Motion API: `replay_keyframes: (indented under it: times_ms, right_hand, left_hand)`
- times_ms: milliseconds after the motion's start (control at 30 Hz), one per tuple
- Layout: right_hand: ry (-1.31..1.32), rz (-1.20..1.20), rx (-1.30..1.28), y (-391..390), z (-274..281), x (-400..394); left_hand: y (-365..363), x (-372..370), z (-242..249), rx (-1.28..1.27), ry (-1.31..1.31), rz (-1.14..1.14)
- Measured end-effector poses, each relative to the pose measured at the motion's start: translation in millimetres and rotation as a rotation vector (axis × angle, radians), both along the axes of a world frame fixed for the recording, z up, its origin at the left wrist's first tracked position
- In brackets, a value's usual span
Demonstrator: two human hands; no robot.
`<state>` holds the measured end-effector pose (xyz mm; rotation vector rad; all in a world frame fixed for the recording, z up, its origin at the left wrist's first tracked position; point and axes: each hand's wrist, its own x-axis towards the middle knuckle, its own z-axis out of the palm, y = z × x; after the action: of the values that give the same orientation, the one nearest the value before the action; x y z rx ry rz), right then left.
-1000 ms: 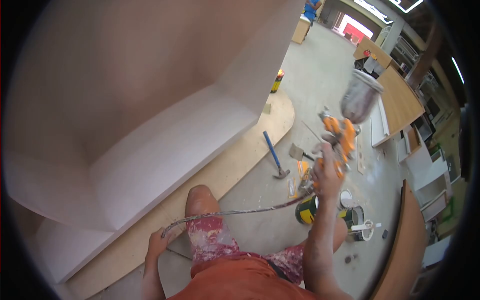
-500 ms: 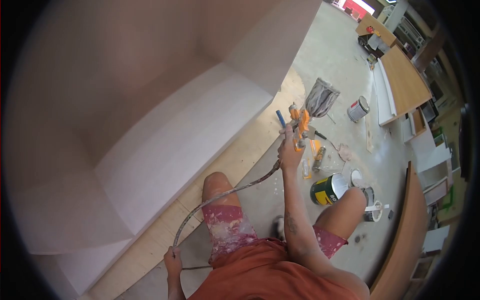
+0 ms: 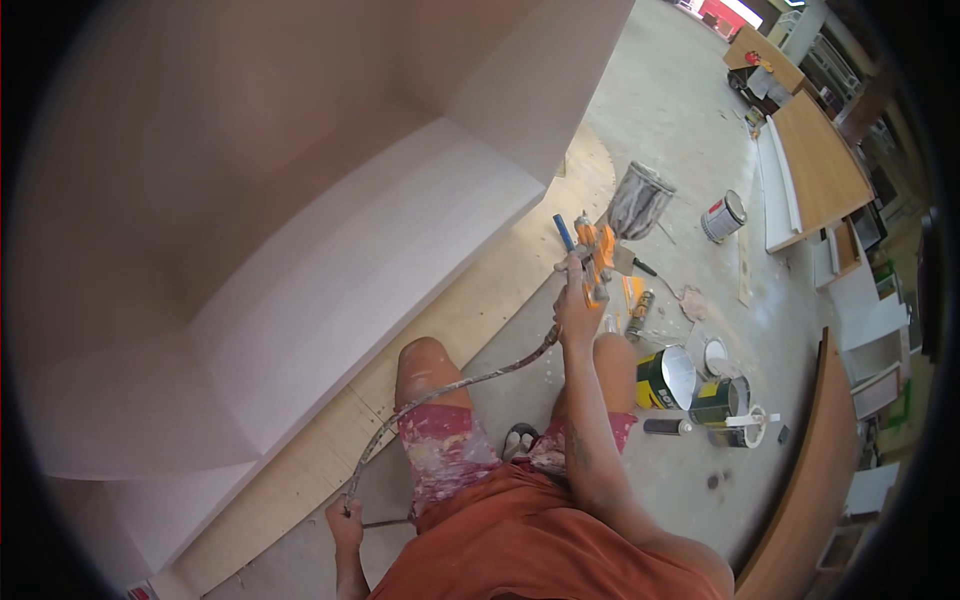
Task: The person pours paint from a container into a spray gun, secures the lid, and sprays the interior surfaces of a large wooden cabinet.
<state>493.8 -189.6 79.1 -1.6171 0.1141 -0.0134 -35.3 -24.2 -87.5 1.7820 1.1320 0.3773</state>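
Spray gun [image 3: 599,252], orange-bodied, is raised in front of the person, beside the outer edge of the large pale hollow unit [image 3: 350,275]. The right hand [image 3: 577,312] is closed round its grip, probably to carry the weight at the handle; whether a finger presses the trigger, I cannot tell. The streaked metal cup [image 3: 640,203] sits at the gun's upper end, likely so its contents can feed down. From the grip, the hose [image 3: 478,378] bows across one knee to the left hand [image 3: 344,524], whose fingers are curled nearly shut on it, presumably to manage the slack and hold it off the unit. The unit rests over a plywood board [image 3: 475,325], perhaps for protection from the floor [image 3: 655,110]. Open tins [image 3: 664,378] stand near the other knee, seemingly within reach yet away from the hose.
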Motion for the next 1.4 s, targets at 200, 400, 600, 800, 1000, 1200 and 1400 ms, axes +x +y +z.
replay_keyframes:
  times_ms: [200,400,600,800,1000,1200,1400]
  right_hand:
    - [-0.106,0.096,-0.087,-16,-10,0]
    - [-0.212,0.034,-0.045,-6,-27,43]
    - [-0.271,0.124,0.111,-22,97,52]
    - [-0.497,0.135,0.187,-28,237,94]
    - [-0.745,0.114,0.280,-21,311,90]
    - [-0.847,0.001,0.223,16,300,91]
    - [-0.471,-0.036,0.086,34,243,62]
  left_hand:
    - [-45,11,13,-0.067,0.032,-0.084]
    - [-84,19,46,-0.170,0.017,-0.059]
    - [-108,107,97,-0.332,0.248,-0.373]
    - [-91,168,150,-0.084,0.290,-0.621]
    - [-74,196,151,0.054,0.310,-0.773]
    - [-26,204,149,0.029,0.160,-0.589]
    - [30,151,105,0.093,-0.051,-0.396]
